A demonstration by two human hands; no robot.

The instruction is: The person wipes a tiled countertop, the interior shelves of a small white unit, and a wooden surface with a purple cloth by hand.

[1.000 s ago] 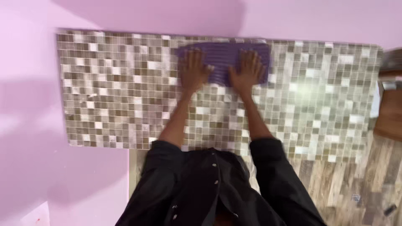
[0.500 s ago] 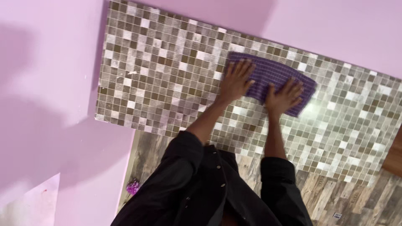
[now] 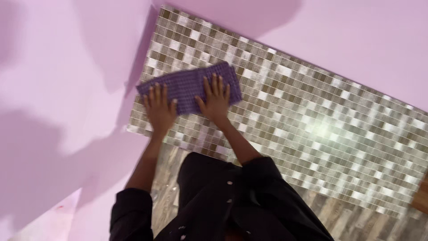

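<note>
A purple ribbed cloth (image 3: 187, 83) lies flat against a mosaic panel (image 3: 303, 116) of small brown, grey and white tiles. My left hand (image 3: 159, 110) presses on the cloth's left part, fingers spread, at the panel's left edge. My right hand (image 3: 215, 99) presses on the cloth's right part, fingers spread too. Both arms reach out from black sleeves, and my black buttoned jacket (image 3: 223, 201) fills the bottom of the view.
A pink wall (image 3: 67, 89) surrounds the tiled panel on the left and above. Wood-look flooring (image 3: 343, 218) shows below the panel at bottom right. A brown wooden edge (image 3: 421, 196) sits at the far right.
Both hands have slid the purple cloth leftwards along the tiles, from the panel's middle to its left edge. The view has tilted and shifted with the motion.
</note>
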